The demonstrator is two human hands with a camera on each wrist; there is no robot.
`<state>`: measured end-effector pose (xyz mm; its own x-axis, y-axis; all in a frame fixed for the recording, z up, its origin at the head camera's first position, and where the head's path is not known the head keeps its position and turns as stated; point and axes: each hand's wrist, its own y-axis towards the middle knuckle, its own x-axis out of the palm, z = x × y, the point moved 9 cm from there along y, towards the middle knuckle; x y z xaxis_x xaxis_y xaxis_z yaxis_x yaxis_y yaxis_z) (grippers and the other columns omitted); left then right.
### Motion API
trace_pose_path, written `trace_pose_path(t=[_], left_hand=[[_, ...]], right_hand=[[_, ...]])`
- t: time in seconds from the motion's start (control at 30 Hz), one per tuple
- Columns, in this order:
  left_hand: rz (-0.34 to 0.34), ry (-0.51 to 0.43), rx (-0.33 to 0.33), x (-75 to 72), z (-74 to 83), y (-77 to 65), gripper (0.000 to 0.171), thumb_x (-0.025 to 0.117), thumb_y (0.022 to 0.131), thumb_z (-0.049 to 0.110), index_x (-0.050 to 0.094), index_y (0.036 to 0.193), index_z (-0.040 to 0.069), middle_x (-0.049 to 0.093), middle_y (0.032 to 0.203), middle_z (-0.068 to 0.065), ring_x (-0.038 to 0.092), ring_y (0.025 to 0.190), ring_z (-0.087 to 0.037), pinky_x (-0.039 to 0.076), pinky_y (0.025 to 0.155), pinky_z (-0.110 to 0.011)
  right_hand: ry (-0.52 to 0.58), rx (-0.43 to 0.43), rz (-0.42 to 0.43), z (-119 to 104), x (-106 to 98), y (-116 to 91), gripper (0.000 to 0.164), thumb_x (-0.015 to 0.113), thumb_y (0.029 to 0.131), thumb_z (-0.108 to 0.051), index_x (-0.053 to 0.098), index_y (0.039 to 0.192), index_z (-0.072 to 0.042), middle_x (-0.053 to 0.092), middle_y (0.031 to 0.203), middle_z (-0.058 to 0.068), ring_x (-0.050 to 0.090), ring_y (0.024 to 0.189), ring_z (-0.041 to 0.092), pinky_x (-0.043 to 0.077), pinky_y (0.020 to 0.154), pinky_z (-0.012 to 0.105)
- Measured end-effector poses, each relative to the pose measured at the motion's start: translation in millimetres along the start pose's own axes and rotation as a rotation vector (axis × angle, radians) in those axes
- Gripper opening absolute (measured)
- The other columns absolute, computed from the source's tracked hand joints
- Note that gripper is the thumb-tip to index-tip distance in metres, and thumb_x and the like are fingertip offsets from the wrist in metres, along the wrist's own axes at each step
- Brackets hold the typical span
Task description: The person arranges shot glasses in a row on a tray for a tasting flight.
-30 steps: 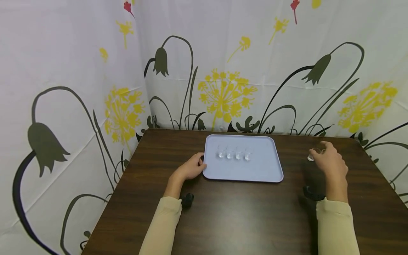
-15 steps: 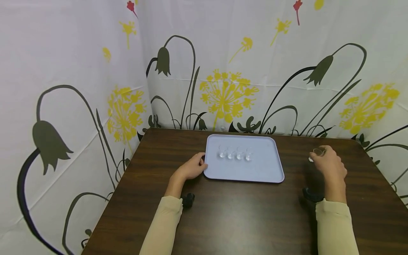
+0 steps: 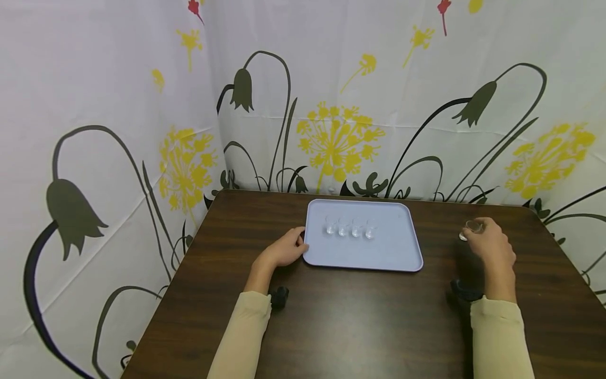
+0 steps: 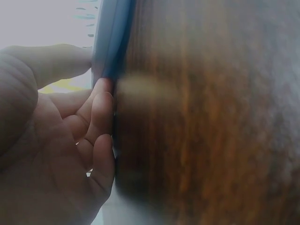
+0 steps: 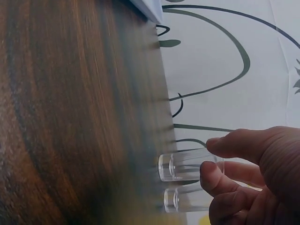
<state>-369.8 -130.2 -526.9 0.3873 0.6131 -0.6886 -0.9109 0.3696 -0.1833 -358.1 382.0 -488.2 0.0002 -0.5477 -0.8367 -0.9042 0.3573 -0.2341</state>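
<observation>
My left hand (image 3: 284, 248) holds the left rim of a pale blue tray (image 3: 364, 257), thumb on top. In the left wrist view, my left hand's (image 4: 61, 112) fingers curl against the tray's edge (image 4: 110, 37). Several small clear shot glasses stand in a row on the tray, the leftmost glass (image 3: 330, 229) nearest my left hand. To the right of the tray, my right hand (image 3: 492, 243) pinches a clear shot glass (image 5: 180, 165) near its rim between thumb and fingers. A second shot glass (image 5: 183, 200) stands close beside it, partly behind the fingers.
The dark wooden table (image 3: 369, 326) reaches back to a white curtain (image 3: 303, 79) printed with flowers. A wrist camera (image 3: 279, 298) sits by the left wrist, and another black camera mount (image 3: 466, 290) by the right.
My right hand has come slightly lower and its fingers have settled around the shot glass. The left hand and the tray stay in place; the head view has shifted a little.
</observation>
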Motion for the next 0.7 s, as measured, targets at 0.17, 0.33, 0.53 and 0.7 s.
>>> trace_pose_path(t=[0.17, 0.33, 0.53, 0.7], left_hand=[[-0.002, 0.006, -0.009, 0.4, -0.7, -0.7, 0.059, 0.058, 0.109, 0.017, 0.039, 0.158, -0.008, 0.052, 0.107, -0.008, 0.051, 0.097, -0.019, 0.042, 0.093, -0.038], [-0.003, 0.003, -0.02, 0.8, -0.9, -1.3, 0.06, 0.057, 0.109, 0.018, 0.038, 0.16, -0.006, 0.052, 0.109, -0.008, 0.051, 0.097, -0.018, 0.042, 0.093, -0.037], [-0.002, -0.003, -0.017, -0.1, 0.2, -1.4, 0.06, 0.058, 0.109, 0.018, 0.038, 0.16, -0.006, 0.052, 0.109, -0.008, 0.052, 0.096, -0.018, 0.042, 0.092, -0.037], [0.002, -0.005, -0.015, -2.1, 0.6, -2.7, 0.061, 0.058, 0.109, 0.017, 0.038, 0.16, -0.007, 0.053, 0.109, -0.009, 0.052, 0.097, -0.019, 0.043, 0.092, -0.037]], right_hand=[[0.002, -0.004, -0.004, 2.0, 1.7, 0.4, 0.075, 0.05, 0.111, -0.046, 0.027, 0.168, -0.003, 0.039, 0.161, 0.036, 0.052, 0.127, 0.062, 0.045, 0.093, 0.073], [0.001, -0.013, 0.009, 3.3, 2.5, 1.3, 0.071, 0.049, 0.111, -0.043, 0.029, 0.167, -0.004, 0.042, 0.159, 0.036, 0.052, 0.128, 0.063, 0.045, 0.094, 0.073], [0.01, -0.024, 0.043, 2.2, 2.1, 1.2, 0.067, 0.049, 0.111, -0.042, 0.035, 0.164, -0.004, 0.047, 0.156, 0.036, 0.053, 0.127, 0.062, 0.046, 0.091, 0.073], [0.029, -0.007, 0.064, -0.2, 1.2, 1.4, 0.068, 0.049, 0.109, -0.042, 0.037, 0.164, -0.003, 0.048, 0.156, 0.035, 0.055, 0.125, 0.061, 0.047, 0.088, 0.07]])
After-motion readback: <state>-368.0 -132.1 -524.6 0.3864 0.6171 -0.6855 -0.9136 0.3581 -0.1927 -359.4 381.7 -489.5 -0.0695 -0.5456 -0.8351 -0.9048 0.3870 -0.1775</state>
